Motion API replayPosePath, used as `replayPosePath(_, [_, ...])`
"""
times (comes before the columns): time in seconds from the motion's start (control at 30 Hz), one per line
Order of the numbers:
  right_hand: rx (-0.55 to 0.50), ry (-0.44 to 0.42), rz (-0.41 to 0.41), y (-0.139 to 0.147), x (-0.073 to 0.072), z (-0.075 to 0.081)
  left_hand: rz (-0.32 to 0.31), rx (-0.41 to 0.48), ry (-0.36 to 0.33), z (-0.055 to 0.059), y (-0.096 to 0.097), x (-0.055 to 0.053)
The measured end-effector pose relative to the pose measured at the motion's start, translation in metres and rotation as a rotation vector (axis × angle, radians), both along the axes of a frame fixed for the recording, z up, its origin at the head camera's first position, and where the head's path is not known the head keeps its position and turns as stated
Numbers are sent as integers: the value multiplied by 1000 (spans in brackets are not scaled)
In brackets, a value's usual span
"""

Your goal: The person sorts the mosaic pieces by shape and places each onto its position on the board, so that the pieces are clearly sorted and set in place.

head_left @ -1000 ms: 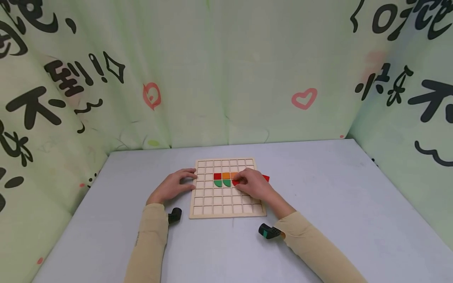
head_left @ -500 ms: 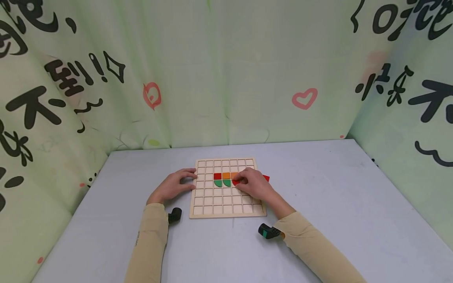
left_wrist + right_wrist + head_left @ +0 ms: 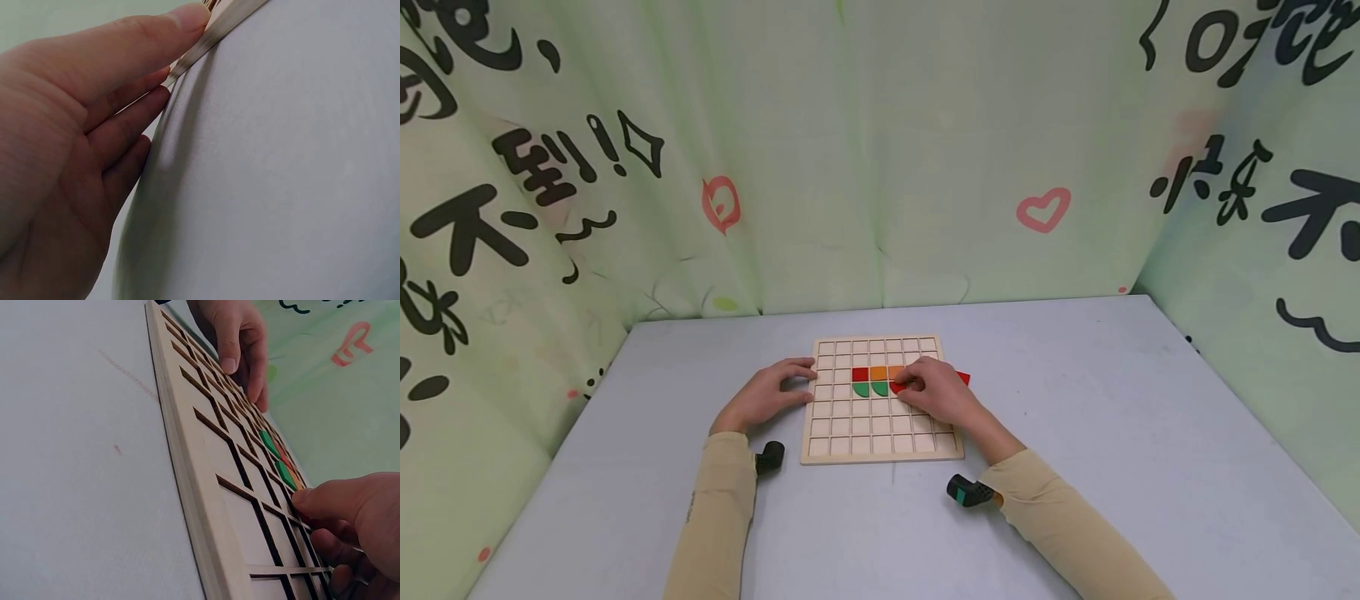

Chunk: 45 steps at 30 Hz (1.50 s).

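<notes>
A wooden grid board (image 3: 883, 458) lies on the table. My left hand (image 3: 766, 392) touches the board's left edge, thumb and fingertips spread along it, as the left wrist view also shows. With thumb and fingers my right hand (image 3: 938, 390) pinches a small red piece (image 3: 895, 387) with a curved edge at a cell right of the middle; the hand covers most of it. Left of it sit two green quarter-circle pieces, one green piece (image 3: 861, 389) beside the other. The row above holds a red square (image 3: 860, 374) and an orange square (image 3: 877, 373), with more orange partly hidden by the fingers.
A red piece (image 3: 963, 378) shows at the board's right edge, partly behind my right hand. Black wrist cameras sit on both wrists, the left camera (image 3: 770, 457) and the right camera (image 3: 968, 491). A printed green curtain (image 3: 880, 167) surrounds the white table (image 3: 1075, 400).
</notes>
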State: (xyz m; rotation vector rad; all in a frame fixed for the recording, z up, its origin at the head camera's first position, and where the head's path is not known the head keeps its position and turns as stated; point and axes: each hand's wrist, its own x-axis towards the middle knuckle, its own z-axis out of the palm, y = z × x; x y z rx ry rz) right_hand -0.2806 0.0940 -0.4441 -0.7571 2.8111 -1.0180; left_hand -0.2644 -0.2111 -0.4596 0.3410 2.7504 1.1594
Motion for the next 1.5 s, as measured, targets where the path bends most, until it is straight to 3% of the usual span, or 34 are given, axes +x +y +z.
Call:
replayPosePath(1.03, [-3,34,-4,1,0,-4,-6,-2,18,1,-1,1])
replayPosePath(1.5, [-34,14,-90,14,0,4,-11,-5,4,4,-1,4])
